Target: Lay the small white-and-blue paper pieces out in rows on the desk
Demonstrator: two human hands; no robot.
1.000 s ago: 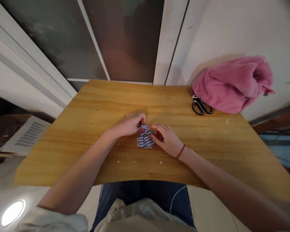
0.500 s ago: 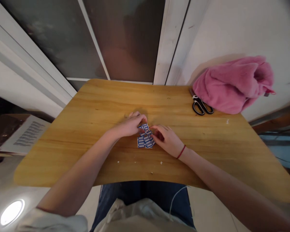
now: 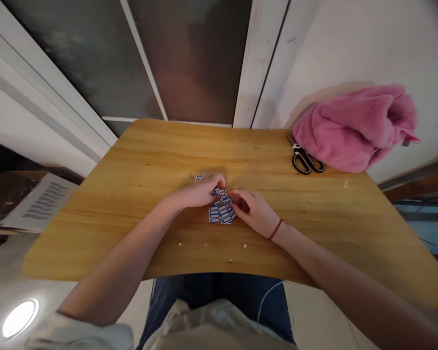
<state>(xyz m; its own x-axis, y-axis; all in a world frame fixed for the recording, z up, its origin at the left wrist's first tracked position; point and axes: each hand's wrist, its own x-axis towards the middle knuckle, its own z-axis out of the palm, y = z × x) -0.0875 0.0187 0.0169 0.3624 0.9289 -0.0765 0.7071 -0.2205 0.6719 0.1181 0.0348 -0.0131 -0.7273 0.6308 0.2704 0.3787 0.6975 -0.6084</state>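
Taking the slips as the centre of the dial, with 6 o'clock at the person's body, a pale shirt (image 3: pixel 219 328) and dark jeans (image 3: pixel 182 289) came nearest, at 6. A white cord (image 3: pixel 262 304) hung over the jeans at 5. On the floor at 8 shone a round patch of light (image 3: pixel 21 318).

Next came the near edge of the wooden worktop (image 3: pixel 160 150), its middle curving inward. A few pale crumbs (image 3: pixel 245 246) were scattered on it between 5 and 8.

The slips (image 3: pixel 222 214), small and white with blue edging, lay overlapping in an uneven cluster between the two hands. At 3 was the right hand (image 3: pixel 253 210), a red band (image 3: pixel 275 229) round its wrist; its thumb and forefinger stood partly apart, their tips at the cluster's right edge. Just beyond, at 11, the left hand (image 3: pixel 206 189) arched over the far end, its fingers bent down to the slips. The pieces were too small to tell whether either hand had one pinched. A lone slip (image 3: pixel 198 178) showed just past the left hand, also toward 11.

Off the worktop at 9 stood an open box (image 3: pixel 40 201) with a printed flap. Black-handled scissors (image 3: pixel 307 163) lay at 2, just beside a pink plush cloth (image 3: pixel 350 131), which rested against the white wall (image 3: pixel 350 48). Farthest, at 12, was a door (image 3: pixel 193 63) with dark panes.
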